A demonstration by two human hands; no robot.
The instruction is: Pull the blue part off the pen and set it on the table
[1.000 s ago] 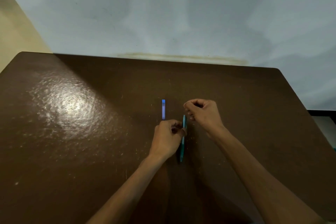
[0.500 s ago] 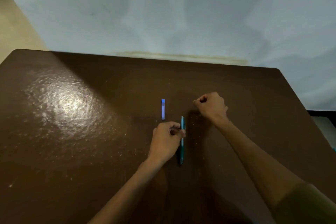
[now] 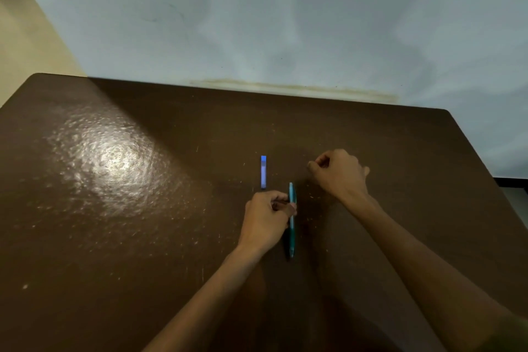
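**Right hand withdrawn from pen**

The table (image 3: 120, 237) carries all items. The right hand (image 3: 341, 173), clenched with nothing visible in its grip, has moved beyond and right of the pen (image 3: 291, 223). The left hand (image 3: 267, 218) still pinches the pen, lying flat. A blue strip (image 3: 263, 171) lies beyond and left of the pen, untouched.

Teal pen (image 3: 291, 226) pinched near its upper end, pointing away across the table; small blue case (image 3: 263, 171) flat just beyond, untouched
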